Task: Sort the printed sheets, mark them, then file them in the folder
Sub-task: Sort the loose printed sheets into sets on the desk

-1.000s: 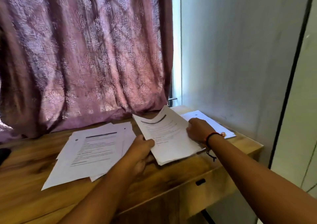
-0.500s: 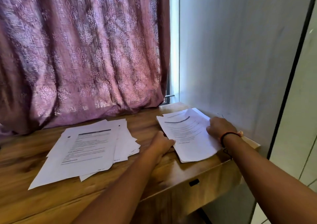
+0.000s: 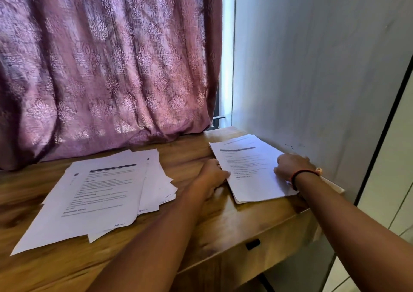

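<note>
Risk: right stack (image 3: 250, 171) sits at the desk (image 3: 223, 229) corner beside the wall (image 3: 312, 68); a skewed push could slide thin sheets off the edge or fan them out. Left hand (image 3: 211, 177) pinches its left edge, thumb on top; right hand (image 3: 290, 165) rests on it, grip unclear. Left pile (image 3: 100, 193) lies splayed. Paper smooth, limp; wood glossy, grained.

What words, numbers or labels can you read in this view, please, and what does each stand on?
No text here can be quoted as it reads.
Left pile, top sheet: dark header bar and printed lines, too blurred to read.
Left pile, bottom corners: small handwritten marks, too small to read.
Right stack, top sheet: header bar, printed lines, one bold line, all too blurred.
Curtain, desk: no writing.
</note>
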